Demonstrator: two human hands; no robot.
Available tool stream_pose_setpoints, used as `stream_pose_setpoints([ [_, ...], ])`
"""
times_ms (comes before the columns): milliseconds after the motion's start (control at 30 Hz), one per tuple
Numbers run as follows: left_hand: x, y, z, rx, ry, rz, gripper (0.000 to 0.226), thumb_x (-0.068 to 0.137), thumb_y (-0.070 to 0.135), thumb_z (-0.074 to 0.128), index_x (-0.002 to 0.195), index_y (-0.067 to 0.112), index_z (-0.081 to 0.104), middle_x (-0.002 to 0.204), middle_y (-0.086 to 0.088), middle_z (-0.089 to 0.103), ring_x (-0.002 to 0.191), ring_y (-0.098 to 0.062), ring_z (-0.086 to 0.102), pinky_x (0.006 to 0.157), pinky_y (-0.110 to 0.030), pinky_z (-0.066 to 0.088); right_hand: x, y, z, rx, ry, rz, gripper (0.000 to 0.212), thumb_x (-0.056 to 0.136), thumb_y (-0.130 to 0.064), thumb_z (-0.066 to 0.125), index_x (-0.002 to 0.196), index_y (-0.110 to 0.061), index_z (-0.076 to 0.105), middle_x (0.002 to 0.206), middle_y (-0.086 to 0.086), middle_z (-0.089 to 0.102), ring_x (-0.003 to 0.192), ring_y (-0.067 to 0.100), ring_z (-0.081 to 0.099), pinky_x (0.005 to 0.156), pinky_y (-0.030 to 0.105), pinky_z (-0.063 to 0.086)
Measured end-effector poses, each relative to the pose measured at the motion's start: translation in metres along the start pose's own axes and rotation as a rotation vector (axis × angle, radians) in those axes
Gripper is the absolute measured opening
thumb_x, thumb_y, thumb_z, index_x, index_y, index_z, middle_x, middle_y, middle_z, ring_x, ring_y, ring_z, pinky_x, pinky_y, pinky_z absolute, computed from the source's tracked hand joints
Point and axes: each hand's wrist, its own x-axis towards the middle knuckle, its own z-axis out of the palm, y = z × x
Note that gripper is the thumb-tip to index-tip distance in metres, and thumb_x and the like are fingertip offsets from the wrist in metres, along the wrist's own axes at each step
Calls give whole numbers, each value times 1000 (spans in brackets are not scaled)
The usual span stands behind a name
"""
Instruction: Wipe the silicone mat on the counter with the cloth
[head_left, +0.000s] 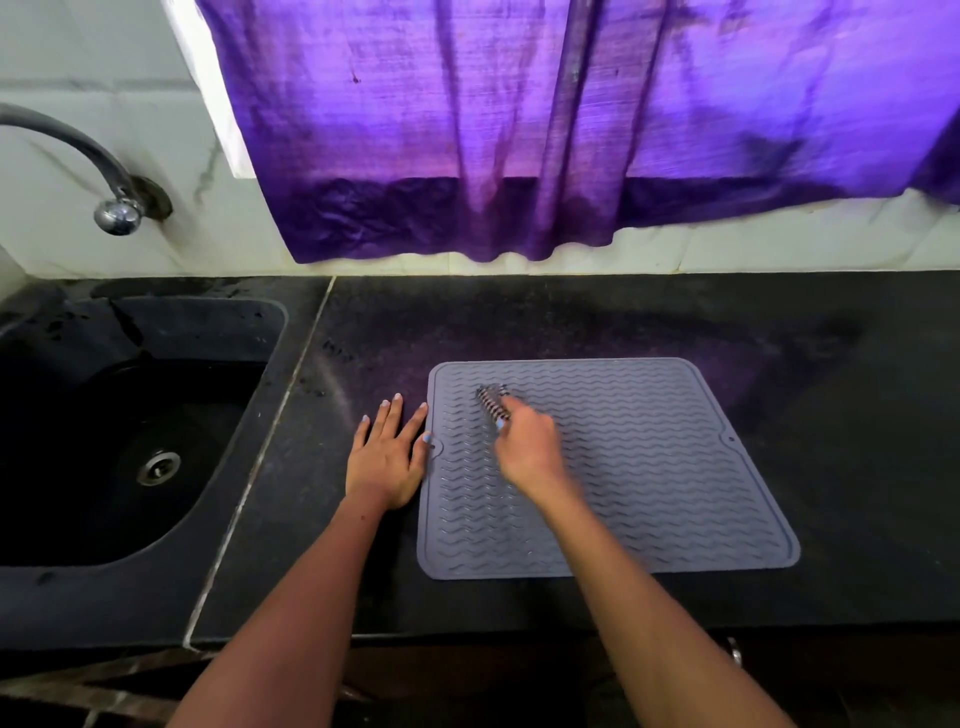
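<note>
A grey silicone mat (649, 467) with wavy ridges lies flat on the black counter (831, 415). My right hand (530, 447) is over the mat's upper left part, blurred, and grips a small striped cloth (491, 402) that sticks out beyond the fingers and touches the mat. Beside the mat's left edge, my left hand (387, 457) rests flat on the counter with its fingers straight and spread, the fingertips nearest the mat touching its rim.
A dark sink (130, 431) with a drain is sunk into the counter at the left, under a metal tap (111, 208). A purple curtain (519, 130) hangs over the tiled back wall. The counter's front edge runs below the mat.
</note>
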Motion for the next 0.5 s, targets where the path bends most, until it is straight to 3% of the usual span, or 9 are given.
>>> stream_pose_setpoints([
  [33, 0, 1, 0, 5, -4, 1, 83, 74, 57, -12, 149, 32, 14, 159, -2, 3, 147, -16, -1, 118, -38, -2, -10, -1, 14, -49, -21, -42, 42, 94, -15, 48, 135, -10, 45, 132, 17, 53, 123, 33, 48, 103, 37, 39],
  [100, 0, 1, -1, 14, -22, 0, 78, 79, 54, -9, 149, 31, 12, 159, -3, 1, 147, -16, -2, 118, -38, -3, -26, 3, 44, -185, -44, -112, 53, 98, -25, 39, 147, -9, 25, 152, 18, 27, 142, 32, 21, 118, 39, 16],
  [133, 0, 2, -1, 18, -35, -2, 74, 81, 52, -6, 149, 30, 11, 159, -3, 0, 147, -17, -3, 118, -38, -4, -32, 8, 54, -245, -33, -142, 56, 100, -29, 33, 150, -11, 15, 157, 17, 14, 146, 31, 8, 119, 39, 3],
  [200, 0, 2, 0, 25, -40, 0, 74, 81, 51, -6, 150, 29, 11, 159, -4, 0, 147, -18, -3, 118, -39, -4, -36, 17, 62, -261, 11, -183, 57, 100, -31, 29, 150, -12, 11, 158, 15, 8, 147, 28, 1, 117, 36, -7],
  [333, 1, 1, 3, 29, -17, 9, 87, 71, 54, -16, 150, 28, 11, 159, -5, 0, 147, -19, -3, 118, -40, -4, -28, 25, 52, -192, 20, -228, 52, 99, -23, 36, 149, -16, 21, 157, 7, 20, 147, 21, 11, 120, 33, 6],
  [500, 1, 1, 2, 22, -20, 15, 81, 76, 53, -13, 150, 29, 11, 159, -5, 0, 147, -19, -3, 118, -40, -4, -27, 15, 51, -91, 82, -142, 56, 94, -8, 45, 147, -18, 29, 155, 4, 27, 145, 18, 19, 119, 28, 15],
])
